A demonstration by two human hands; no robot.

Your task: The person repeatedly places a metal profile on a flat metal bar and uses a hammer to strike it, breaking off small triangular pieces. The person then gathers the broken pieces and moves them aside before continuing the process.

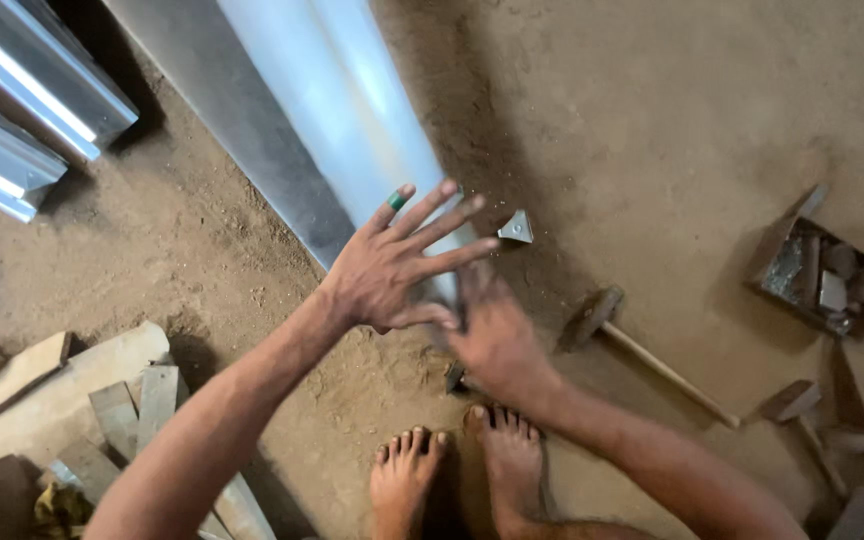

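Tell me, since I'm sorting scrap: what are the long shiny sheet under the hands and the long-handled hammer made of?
The long silver sheet looks like bare sheet metal, smooth, with bright streaks of reflected light. The hammer seems to have a pale wooden handle and a dark, dull metal head, possibly dusty steel.

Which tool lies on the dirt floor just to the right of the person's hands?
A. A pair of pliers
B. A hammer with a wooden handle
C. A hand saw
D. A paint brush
B. A hammer with a dark metal head and a pale wooden handle lies on the dirt floor, close beside the right hand; no saw, pliers or brush shows there.
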